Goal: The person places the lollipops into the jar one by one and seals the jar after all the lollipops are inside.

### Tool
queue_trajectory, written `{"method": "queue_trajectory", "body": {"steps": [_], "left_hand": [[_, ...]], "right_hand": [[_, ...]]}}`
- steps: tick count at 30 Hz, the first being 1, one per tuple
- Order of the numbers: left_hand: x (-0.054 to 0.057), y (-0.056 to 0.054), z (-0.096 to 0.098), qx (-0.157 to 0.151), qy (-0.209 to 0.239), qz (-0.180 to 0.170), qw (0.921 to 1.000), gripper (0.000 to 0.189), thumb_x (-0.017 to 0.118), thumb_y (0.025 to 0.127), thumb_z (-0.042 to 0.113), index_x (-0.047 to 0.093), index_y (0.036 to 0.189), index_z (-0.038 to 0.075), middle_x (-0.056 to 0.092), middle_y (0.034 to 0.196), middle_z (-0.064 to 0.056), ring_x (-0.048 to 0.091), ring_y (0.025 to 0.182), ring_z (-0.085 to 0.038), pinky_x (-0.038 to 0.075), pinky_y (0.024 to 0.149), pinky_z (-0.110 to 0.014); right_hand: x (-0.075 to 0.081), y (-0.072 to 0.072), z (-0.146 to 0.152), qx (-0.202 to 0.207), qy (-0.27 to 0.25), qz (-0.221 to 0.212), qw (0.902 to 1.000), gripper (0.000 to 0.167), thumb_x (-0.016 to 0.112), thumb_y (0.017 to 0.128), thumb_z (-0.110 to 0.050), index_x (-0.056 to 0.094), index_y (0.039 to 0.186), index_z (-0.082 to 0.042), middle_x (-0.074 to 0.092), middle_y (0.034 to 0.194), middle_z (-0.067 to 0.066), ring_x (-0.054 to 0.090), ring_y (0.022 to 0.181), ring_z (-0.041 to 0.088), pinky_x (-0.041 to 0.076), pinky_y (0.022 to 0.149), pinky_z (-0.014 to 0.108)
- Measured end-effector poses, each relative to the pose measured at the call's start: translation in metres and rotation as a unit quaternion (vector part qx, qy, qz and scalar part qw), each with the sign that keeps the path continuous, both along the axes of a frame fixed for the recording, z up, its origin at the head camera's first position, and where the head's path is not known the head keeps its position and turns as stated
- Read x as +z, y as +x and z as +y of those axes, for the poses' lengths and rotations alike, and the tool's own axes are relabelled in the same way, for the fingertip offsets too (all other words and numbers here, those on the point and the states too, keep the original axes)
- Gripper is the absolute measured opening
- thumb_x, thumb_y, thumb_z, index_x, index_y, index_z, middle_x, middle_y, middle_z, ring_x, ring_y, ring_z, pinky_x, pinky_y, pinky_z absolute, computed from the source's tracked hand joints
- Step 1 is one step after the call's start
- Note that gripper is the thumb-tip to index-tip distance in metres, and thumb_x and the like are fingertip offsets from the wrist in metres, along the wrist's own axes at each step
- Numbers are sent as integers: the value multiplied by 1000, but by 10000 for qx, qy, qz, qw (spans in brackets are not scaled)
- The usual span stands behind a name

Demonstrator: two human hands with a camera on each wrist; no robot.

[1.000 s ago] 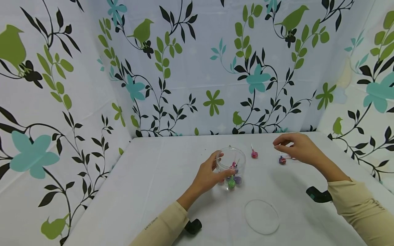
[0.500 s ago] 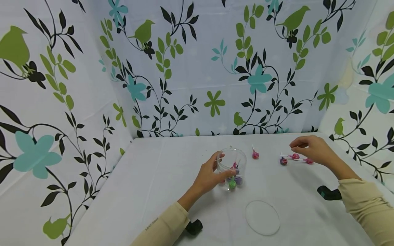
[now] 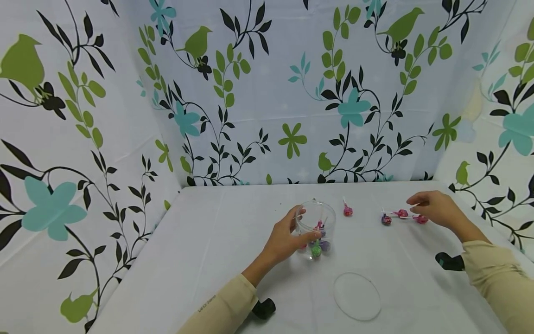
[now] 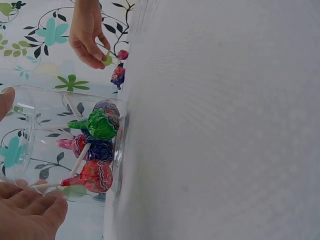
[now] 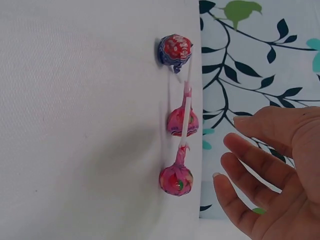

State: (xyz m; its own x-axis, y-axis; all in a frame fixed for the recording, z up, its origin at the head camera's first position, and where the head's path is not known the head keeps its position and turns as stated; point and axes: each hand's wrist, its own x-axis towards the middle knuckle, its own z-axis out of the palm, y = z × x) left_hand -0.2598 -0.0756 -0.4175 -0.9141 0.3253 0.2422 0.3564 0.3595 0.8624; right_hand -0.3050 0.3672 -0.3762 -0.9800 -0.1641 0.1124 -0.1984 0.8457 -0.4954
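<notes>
My left hand (image 3: 285,239) grips a clear jar (image 3: 328,218) round its side, thumb in front. Several wrapped lollipops are inside; a green one (image 4: 102,124) and a red one (image 4: 96,176) show through the wall in the left wrist view. My right hand (image 3: 435,209), fingers relaxed and slightly bent, hovers beside three lollipops lying in a row on the table. These are a blue-and-red one (image 5: 175,49), a pink one (image 5: 182,121) and another pink one (image 5: 176,179). Nothing lies between the right hand's fingers.
A lone pink lollipop (image 3: 347,211) lies between the jar and the row. Nearer the front is a thin, clear, round lid-like disc (image 3: 356,297) on the white table (image 3: 217,260). Patterned curtains (image 3: 250,93) stand behind and at both sides.
My right hand has moved to the right, bringing the two pink lollipops beside the blue-and-red one into full view. The left hand keeps its hold on the jar.
</notes>
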Motion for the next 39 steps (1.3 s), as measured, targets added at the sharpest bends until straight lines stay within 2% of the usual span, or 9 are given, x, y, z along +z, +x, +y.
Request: {"method": "queue_trajectory", "body": {"steps": [10, 17, 21, 39], "left_hand": [[1, 1, 0, 13, -8, -29, 10000, 90, 79, 88, 57, 37, 162, 25, 50, 155, 4, 48, 141, -32, 43, 110, -54], [2, 3, 0, -9, 13, -26, 10000, 90, 78, 89, 56, 37, 162, 24, 50, 155, 3, 48, 141, -33, 43, 109, -55], [2, 4, 0, -19, 19, -15, 10000, 90, 78, 89, 56, 37, 162, 23, 50, 156, 3, 48, 141, -34, 43, 110, -55], [0, 2, 0, 18, -16, 2, 10000, 90, 78, 88, 57, 37, 161, 24, 50, 155, 3, 48, 141, -32, 43, 109, -56]], "right_hand": [[-15, -6, 16, -132, 65, -305, 9994, 30, 71, 96, -8, 67, 119, 11, 70, 109, 28, 66, 91, 36, 58, 76, 52], [-24, -9, 25, -161, 118, -602, 9980, 29, 70, 96, -7, 68, 119, 9, 67, 116, 31, 63, 99, 43, 56, 80, 53], [-28, -9, 28, -198, 124, -696, 9973, 28, 71, 95, -6, 68, 118, 9, 68, 114, 29, 62, 101, 46, 55, 82, 56], [-34, 0, 26, -193, 352, -385, 9985, 22, 69, 93, -2, 71, 113, 8, 69, 108, 27, 60, 98, 46, 53, 82, 61]]}}
